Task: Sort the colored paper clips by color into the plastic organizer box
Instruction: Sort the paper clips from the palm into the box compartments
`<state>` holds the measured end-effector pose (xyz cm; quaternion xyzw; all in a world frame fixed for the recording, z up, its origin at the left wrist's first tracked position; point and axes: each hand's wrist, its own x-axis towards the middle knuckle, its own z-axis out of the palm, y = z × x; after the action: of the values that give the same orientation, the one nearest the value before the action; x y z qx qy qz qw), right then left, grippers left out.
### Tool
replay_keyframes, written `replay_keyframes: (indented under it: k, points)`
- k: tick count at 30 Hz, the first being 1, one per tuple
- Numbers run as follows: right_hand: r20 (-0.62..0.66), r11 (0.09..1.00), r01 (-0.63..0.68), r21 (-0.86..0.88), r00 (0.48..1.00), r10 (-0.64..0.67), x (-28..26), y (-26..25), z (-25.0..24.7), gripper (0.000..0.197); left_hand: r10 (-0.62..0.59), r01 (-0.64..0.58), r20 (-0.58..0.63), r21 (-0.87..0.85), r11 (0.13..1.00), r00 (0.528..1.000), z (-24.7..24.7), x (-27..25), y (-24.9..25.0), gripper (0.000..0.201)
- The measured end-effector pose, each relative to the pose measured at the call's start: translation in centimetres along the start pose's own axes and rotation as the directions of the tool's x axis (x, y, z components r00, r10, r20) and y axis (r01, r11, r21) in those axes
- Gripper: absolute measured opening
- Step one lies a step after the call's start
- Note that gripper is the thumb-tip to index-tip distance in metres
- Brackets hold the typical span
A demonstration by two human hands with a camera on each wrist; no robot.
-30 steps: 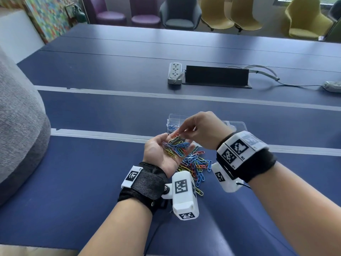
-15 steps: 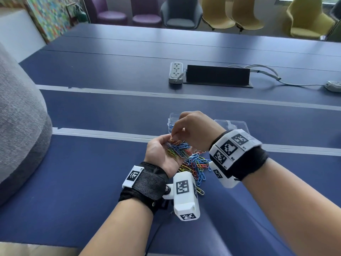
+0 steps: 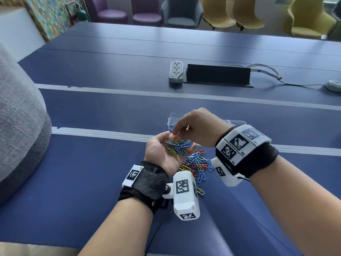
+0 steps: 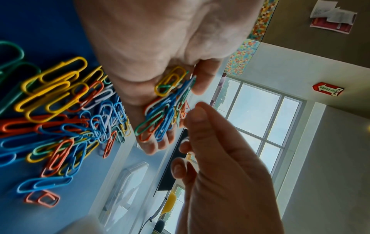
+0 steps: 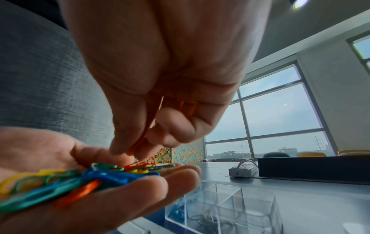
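Observation:
My left hand (image 3: 164, 152) lies palm up above the table and carries a handful of mixed paper clips (image 3: 180, 146), with the fingers nearly straight. My right hand (image 3: 176, 131) hovers over that palm. Its thumb and forefinger pinch an orange paper clip (image 5: 141, 142), and more orange clips (image 5: 187, 106) are tucked under its curled fingers. A loose pile of colored clips (image 3: 198, 166) lies on the table under both hands. Just beyond stands the clear plastic organizer box (image 5: 230, 204), with blue clips (image 5: 178, 210) in its left compartment. My right hand hides most of the box in the head view.
The blue table (image 3: 110, 111) stretches far ahead. A white power strip (image 3: 176, 71) and a black cable box (image 3: 218, 75) lie farther back, with cables running right. A grey upholstered seat (image 3: 18, 126) bulges in at the left. Chairs line the far side.
My right fingertips have stayed over the left palm, dipping slightly among the clips there. The left hand has barely moved.

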<state>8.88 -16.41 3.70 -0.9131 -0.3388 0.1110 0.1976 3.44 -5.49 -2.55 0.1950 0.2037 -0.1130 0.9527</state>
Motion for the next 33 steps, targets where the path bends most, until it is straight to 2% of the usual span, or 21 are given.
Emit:
replay_keyframes:
  k: [2,4,6,9,12,14,16,20,22,23,24,25,26,27,28,30,33]
  points:
    - [0.062,0.998,-0.03,-0.059,0.998,0.034,0.1,-0.2,0.5,0.02,-0.008,0.008,-0.006,0.022,1.0,1.0,0.0,0.1,-0.1,0.033]
    - [0.053,0.993,-0.026,-0.111,0.998,0.032,0.3,-0.2,0.9,0.019,-0.02,0.02,0.002,0.033,0.999,1.0,0.0,0.1,-0.2,0.037]
    - [0.025,0.996,-0.012,-0.083,1.0,0.014,0.4,-0.2,1.0,0.017,-0.018,0.018,-0.011,0.043,0.999,1.0,0.0,0.0,-0.1,0.035]
    - [-0.039,1.0,-0.002,0.016,0.999,0.003,0.1,-0.2,0.8,0.012,0.001,-0.001,-0.017,0.031,1.0,1.0,0.0,0.1,0.1,0.031]
    - [-0.076,0.965,-0.05,0.259,0.995,0.072,-0.1,0.1,0.5,0.008,0.017,-0.017,-0.009,0.006,1.0,1.0,0.0,0.3,0.2,0.03]
    - [-0.058,0.857,-0.102,0.505,0.987,0.152,-0.3,0.4,0.2,0.012,0.021,-0.021,-0.002,0.001,1.0,1.0,-0.2,0.4,0.2,0.035]
    - [0.02,0.702,-0.161,0.693,0.979,0.205,-0.7,0.6,-0.1,0.018,0.018,-0.018,0.0,-0.01,1.0,1.0,-0.3,0.5,0.3,0.04]
    - [0.219,0.455,-0.318,0.832,0.941,0.257,-1.6,1.2,-0.2,0.032,0.02,-0.021,-0.012,-0.027,0.999,1.0,-0.4,0.6,0.4,0.042]
    - [0.283,0.326,-0.371,0.87,0.915,0.287,-1.8,1.4,0.0,0.024,0.028,-0.028,-0.01,-0.034,0.999,1.0,-0.2,0.6,0.3,0.04]
    - [0.29,0.321,-0.379,0.868,0.911,0.293,-1.8,1.4,0.2,0.02,0.033,-0.034,-0.013,-0.033,0.999,0.999,-0.2,0.7,0.3,0.039]
    - [0.262,0.394,-0.365,0.844,0.92,0.291,-1.9,1.6,0.5,0.016,0.037,-0.038,-0.018,-0.028,0.999,0.999,-0.1,0.6,0.3,0.039]
    - [0.211,0.556,-0.331,0.762,0.94,0.27,-2.1,1.6,0.7,0.011,0.037,-0.038,-0.024,-0.022,0.999,0.999,-0.1,0.6,0.3,0.04]
    - [0.165,0.736,-0.281,0.616,0.96,0.229,-2.3,1.6,0.9,0.009,0.032,-0.032,-0.028,-0.017,0.999,0.999,0.0,0.6,0.3,0.04]
    - [0.13,0.878,-0.216,0.428,0.976,0.177,-2.5,1.6,1.0,0.015,0.027,-0.028,-0.033,-0.013,1.0,0.999,0.0,0.5,0.3,0.041]
    - [0.11,0.951,-0.163,0.264,0.984,0.138,-2.6,1.5,1.1,0.021,0.026,-0.026,-0.04,-0.011,1.0,0.999,0.0,0.5,0.3,0.042]
    - [0.066,0.99,-0.093,0.106,0.994,0.086,-2.7,1.2,1.2,0.023,0.024,-0.025,-0.055,-0.001,1.0,0.998,0.0,0.5,0.4,0.043]
    - [0.022,0.997,-0.041,0.059,0.999,0.039,-2.4,1.3,1.2,0.018,0.029,-0.027,-0.067,0.025,0.999,0.997,-0.1,0.6,0.2,0.043]
